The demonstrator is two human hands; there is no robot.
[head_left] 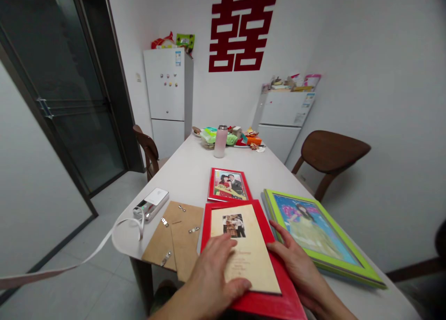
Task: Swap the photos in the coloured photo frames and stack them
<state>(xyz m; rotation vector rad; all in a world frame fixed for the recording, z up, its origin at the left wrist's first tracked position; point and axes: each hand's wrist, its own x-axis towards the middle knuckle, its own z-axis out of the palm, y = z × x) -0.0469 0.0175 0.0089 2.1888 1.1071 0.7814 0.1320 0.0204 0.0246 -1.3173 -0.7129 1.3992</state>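
A large red picture frame lies at the table's near edge, with a cream printed sheet on it. That sheet bears a small photo and some lines of text, and it sits slightly askew. My left hand rests on the sheet, fingers stretched out and thumb apart. Along the frame's right side, my right hand grips the red edge. Left of the frame lies a brown backing board with metal clips, partly overlapping another. Just beyond is a smaller red frame holding a couple's photo.
To the right lies a green picture frame, apparently stacked on another. A white device with a strap sits at the left edge. Farther back stand a pink bottle and snack packets. Chairs flank the table.
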